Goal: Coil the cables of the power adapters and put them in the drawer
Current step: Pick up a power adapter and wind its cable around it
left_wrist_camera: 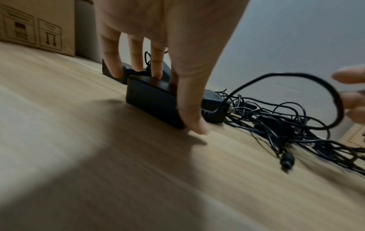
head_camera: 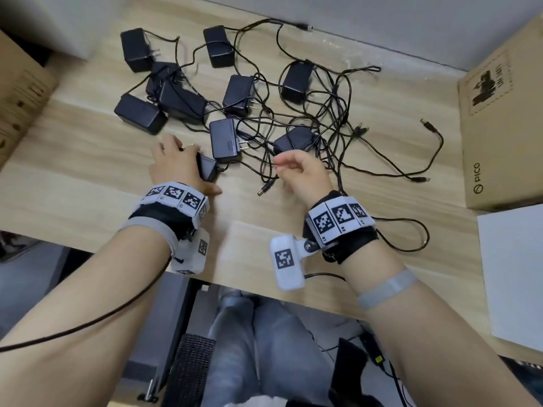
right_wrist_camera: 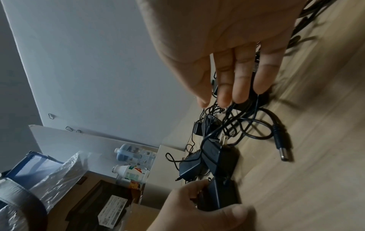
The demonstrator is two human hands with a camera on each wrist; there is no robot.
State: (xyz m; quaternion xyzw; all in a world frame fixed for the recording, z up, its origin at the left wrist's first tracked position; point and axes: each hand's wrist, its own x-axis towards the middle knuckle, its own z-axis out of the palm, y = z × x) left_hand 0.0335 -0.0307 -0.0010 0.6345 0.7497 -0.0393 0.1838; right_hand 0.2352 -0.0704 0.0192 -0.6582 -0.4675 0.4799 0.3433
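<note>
I am barely started — my left hand (head_camera: 176, 165) grips one adapter (head_camera: 207, 169) on the desk (head_camera: 88, 160), my right hand (head_camera: 302, 174) pinches its cable (left_wrist_camera: 296, 87). The other adapters (head_camera: 188, 104) lie loose and tangled — none coiled, no drawer in view.

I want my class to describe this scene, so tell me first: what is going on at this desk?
A person is sorting a tangle of black power adapters on a wooden desk. The left hand grips one adapter resting on the desk, thumb on one side and fingers on the other. The right hand pinches a thin black cable lifted out of the tangle. The other adapters lie loose with cables uncoiled. No drawer is in view.
</note>
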